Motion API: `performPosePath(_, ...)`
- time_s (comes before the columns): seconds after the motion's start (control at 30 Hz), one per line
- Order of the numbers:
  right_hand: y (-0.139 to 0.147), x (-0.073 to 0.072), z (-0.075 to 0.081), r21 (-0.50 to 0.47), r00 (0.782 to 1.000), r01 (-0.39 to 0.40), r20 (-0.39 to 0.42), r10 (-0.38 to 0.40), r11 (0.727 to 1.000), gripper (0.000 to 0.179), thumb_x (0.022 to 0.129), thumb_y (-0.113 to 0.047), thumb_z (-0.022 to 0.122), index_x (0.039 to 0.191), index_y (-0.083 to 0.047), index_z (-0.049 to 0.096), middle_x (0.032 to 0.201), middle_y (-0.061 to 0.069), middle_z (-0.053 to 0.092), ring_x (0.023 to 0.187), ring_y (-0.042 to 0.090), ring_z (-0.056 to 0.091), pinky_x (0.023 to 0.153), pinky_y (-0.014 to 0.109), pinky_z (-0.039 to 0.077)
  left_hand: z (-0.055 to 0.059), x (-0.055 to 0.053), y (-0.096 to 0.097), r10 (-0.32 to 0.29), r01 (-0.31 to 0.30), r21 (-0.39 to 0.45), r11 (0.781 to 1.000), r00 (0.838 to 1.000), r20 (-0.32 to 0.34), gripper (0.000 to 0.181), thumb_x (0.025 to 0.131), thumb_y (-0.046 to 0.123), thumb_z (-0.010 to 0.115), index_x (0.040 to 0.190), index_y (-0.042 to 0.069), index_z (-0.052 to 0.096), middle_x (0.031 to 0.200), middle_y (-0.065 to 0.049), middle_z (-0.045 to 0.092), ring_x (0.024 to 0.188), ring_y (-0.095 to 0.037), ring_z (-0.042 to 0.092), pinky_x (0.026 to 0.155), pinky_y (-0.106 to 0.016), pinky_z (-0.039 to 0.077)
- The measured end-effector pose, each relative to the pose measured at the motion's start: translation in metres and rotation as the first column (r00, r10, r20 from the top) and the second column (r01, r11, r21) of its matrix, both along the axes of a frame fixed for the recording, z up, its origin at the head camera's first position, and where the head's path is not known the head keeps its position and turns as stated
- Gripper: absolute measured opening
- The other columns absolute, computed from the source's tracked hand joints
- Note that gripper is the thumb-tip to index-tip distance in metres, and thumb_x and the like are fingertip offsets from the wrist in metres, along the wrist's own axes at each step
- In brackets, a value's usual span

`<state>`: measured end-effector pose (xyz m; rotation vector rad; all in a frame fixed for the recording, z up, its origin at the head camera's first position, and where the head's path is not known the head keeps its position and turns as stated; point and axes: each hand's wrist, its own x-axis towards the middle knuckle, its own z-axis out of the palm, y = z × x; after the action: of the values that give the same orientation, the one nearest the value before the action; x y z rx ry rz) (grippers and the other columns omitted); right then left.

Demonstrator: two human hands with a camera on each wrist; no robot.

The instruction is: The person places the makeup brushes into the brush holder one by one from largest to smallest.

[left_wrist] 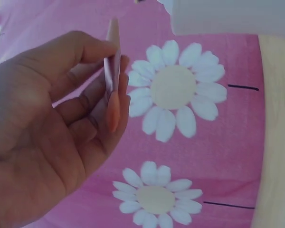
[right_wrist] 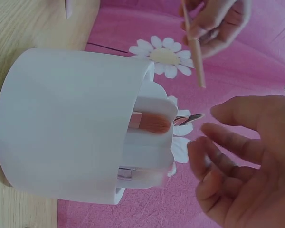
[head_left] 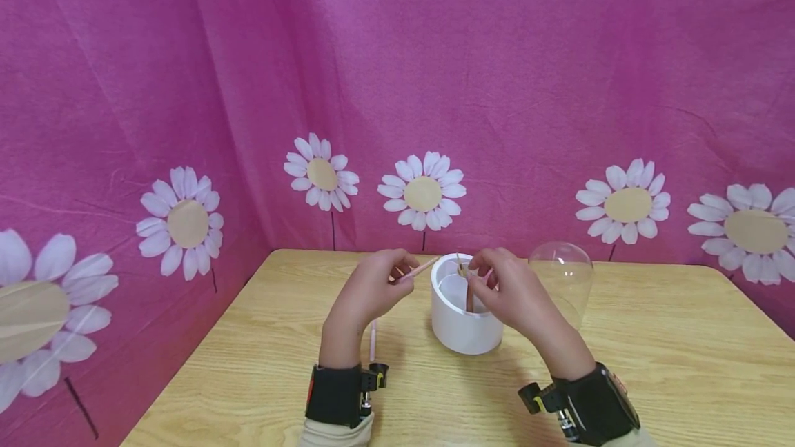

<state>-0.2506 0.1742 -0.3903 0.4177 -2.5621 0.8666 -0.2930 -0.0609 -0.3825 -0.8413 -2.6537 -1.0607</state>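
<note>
Magenta cloth printed with white daisies [head_left: 497,74] hangs behind the pale wood-grain surface [head_left: 435,399]. There stands a white, round-walled holder [head_left: 462,326], and to its right a clear, glassy dome [head_left: 561,271], partly hidden by my right arm. My left grip [head_left: 375,288] pinches a slim brush with a pale pink handle and orange bristles [left_wrist: 112,69], in the air beside the holder, handle end towards it. My right grip [head_left: 506,285] hovers at the holder's mouth, fingers loosely bent and holding nothing I can see, just beside a thin dark-tipped brush [right_wrist: 194,117].

I judge the work part-way: that brush, a brush with full brown bristles [right_wrist: 154,122] and one with a pale metallic band [right_wrist: 126,175] stand in the holder; the brush I pinch is out, and a slender pink rod [head_left: 373,341] lies near my left wrist. The dome is off the holder.

Only the right wrist view makes the holder's dividers plain; the left wrist view best shows the orange bristles by my fingers; only the head view includes the dome.
</note>
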Motion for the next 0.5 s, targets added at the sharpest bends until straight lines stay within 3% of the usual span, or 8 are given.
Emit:
performPosePath(0.13,-0.001,0.0,-0.002,-0.02,0.998,-0.009,-0.06,0.008,1.0,0.025,0.091,-0.009,0.074,0.113,-0.001,0.065,0.101,0.015,0.062,0.074,0.022,0.058,0.059,0.028,0.048,0.004,0.004,0.008,-0.097,0.097,0.006,0.995,0.995,-0.019,0.021,0.091,0.002,0.07,0.111,0.006,0.072,0.098,-0.002,0.069,0.088,-0.015,0.064,0.081,-0.03,0.056)
performPosePath(0.27,-0.002,0.0,-0.003,-0.018,0.997,-0.026,-0.073,0.025,0.999,0.029,0.092,-0.009,0.072,0.119,0.0,0.064,0.104,0.016,0.062,0.073,0.021,0.057,0.057,0.027,0.047,0.006,0.007,0.015,-0.161,0.161,0.007,0.987,0.986,-0.034,0.02,0.092,0.002,0.07,0.111,0.006,0.071,0.101,-0.002,0.069,0.09,-0.015,0.064,0.083,-0.029,0.056)
performPosePath(0.5,-0.003,0.0,0.0,0.027,0.996,-0.072,-0.045,0.073,0.997,0.004,0.094,-0.003,0.065,0.097,-0.005,0.068,0.08,0.001,0.065,0.067,0.011,0.057,0.056,0.026,0.048,0.008,0.011,0.022,-0.204,0.205,0.014,0.979,0.977,-0.056,0.019,0.093,0.002,0.068,0.11,0.009,0.072,0.102,0.0,0.069,0.091,-0.013,0.063,0.082,-0.028,0.054)
